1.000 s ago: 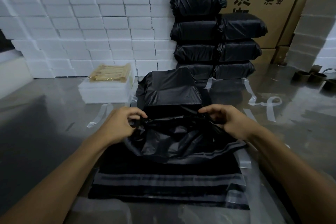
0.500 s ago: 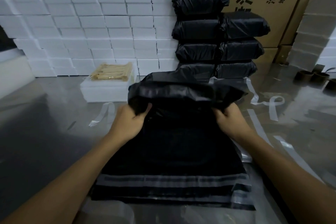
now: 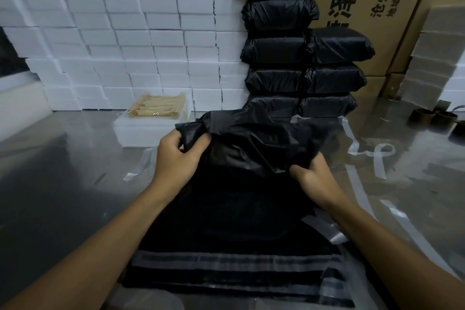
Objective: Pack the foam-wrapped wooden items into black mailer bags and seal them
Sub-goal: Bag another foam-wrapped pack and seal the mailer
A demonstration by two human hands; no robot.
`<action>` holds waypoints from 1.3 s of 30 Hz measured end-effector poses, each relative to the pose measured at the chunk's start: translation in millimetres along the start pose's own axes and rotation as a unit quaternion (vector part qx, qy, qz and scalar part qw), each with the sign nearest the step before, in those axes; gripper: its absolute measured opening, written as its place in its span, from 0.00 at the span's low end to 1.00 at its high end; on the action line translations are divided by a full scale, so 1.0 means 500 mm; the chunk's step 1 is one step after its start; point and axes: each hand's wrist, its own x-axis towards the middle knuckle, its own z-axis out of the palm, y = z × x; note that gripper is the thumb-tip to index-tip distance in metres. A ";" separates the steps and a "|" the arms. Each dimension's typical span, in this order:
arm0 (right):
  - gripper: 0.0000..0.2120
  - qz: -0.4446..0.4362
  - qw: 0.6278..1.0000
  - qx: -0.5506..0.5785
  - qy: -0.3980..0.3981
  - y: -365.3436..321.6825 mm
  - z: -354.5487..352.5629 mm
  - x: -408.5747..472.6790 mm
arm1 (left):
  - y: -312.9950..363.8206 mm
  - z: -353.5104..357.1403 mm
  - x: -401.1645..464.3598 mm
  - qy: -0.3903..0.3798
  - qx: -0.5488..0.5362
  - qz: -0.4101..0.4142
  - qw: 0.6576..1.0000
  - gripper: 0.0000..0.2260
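A filled black mailer bag (image 3: 254, 141) lies at the table's middle, its plastic crumpled and bulging. My left hand (image 3: 180, 156) grips the bag's left corner with curled fingers. My right hand (image 3: 313, 178) grips the bag's near right edge. Under both hands lies a flat stack of empty black mailer bags (image 3: 234, 254) with grey adhesive strips at the near end. A bundle of wooden items (image 3: 157, 108) in clear wrap rests on a white foam block (image 3: 141, 131) at the back left. What the held bag contains is hidden.
Sealed black parcels (image 3: 302, 50) are stacked against the back, beside a wall of white foam blocks (image 3: 120, 40) and cardboard boxes (image 3: 372, 7). Peeled clear strips (image 3: 377, 158) litter the steel table (image 3: 55, 184) at right. Empty tape cores (image 3: 432, 116) stand far right.
The bag's open flap has been folded away from me over the parcel. Both hands moved forward with it and now hold its corners; my right hand has shifted slightly nearer.
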 end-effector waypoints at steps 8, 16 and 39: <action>0.14 -0.052 0.990 0.128 0.035 -0.037 -0.003 0.007 | 0.027 -0.024 0.028 0.011 -0.149 -0.100 0.984 0.05; 0.08 -0.037 0.981 0.183 0.050 -0.060 -0.020 0.048 | 0.034 -0.072 0.053 -0.011 -0.131 -0.060 0.989 0.09; 0.14 0.212 0.956 0.192 0.068 -0.084 -0.066 0.085 | 0.029 -0.076 0.061 -0.031 -0.235 -0.351 0.906 0.15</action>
